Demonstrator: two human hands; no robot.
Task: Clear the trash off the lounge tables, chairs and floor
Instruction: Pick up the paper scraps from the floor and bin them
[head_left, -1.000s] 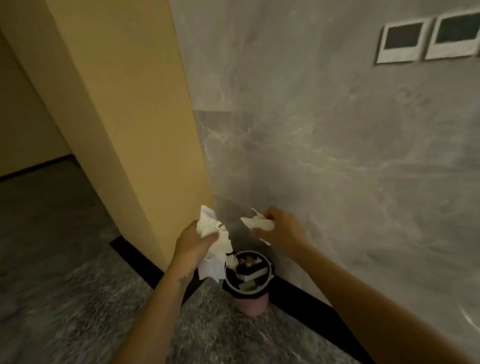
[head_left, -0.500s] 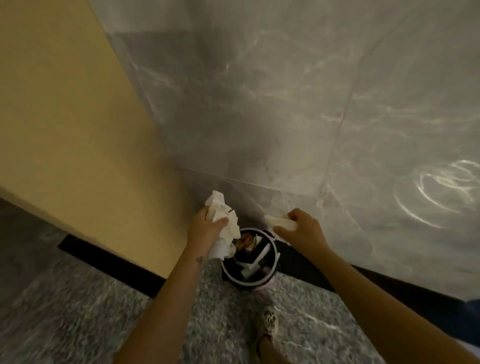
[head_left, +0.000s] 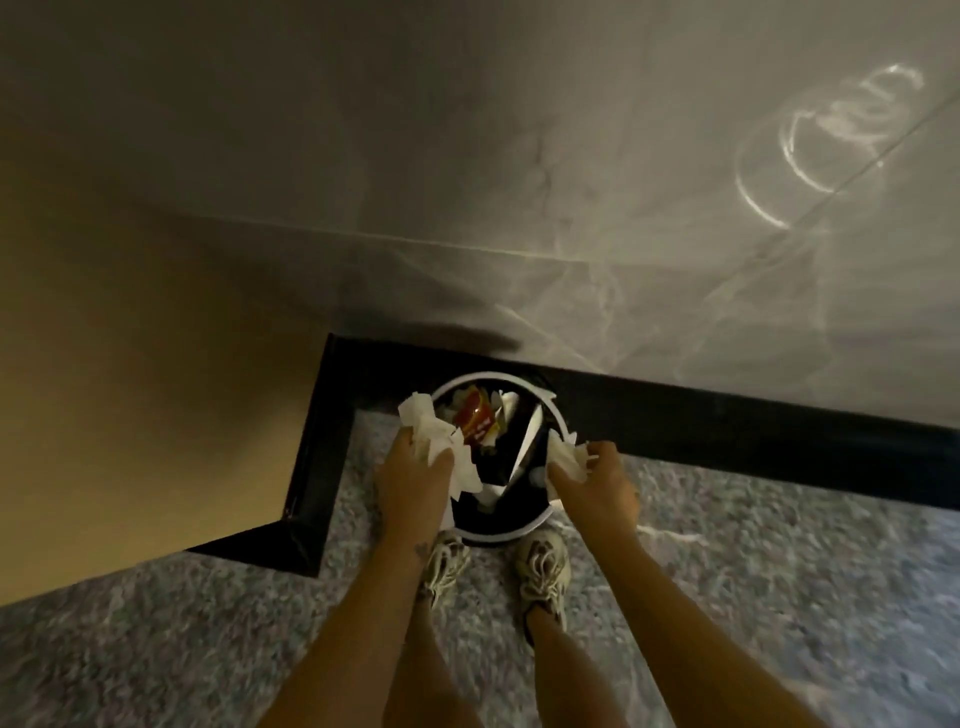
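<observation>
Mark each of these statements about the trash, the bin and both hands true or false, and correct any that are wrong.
1. The left hand grips crumpled white paper at the rim of the bin. True.
2. The right hand is empty. False: it grips a smaller paper wad.
3. The bin has nothing in it. False: it holds a red wrapper and white scraps.
4. The bin stands on the floor in a corner lined with black skirting. True.
</observation>
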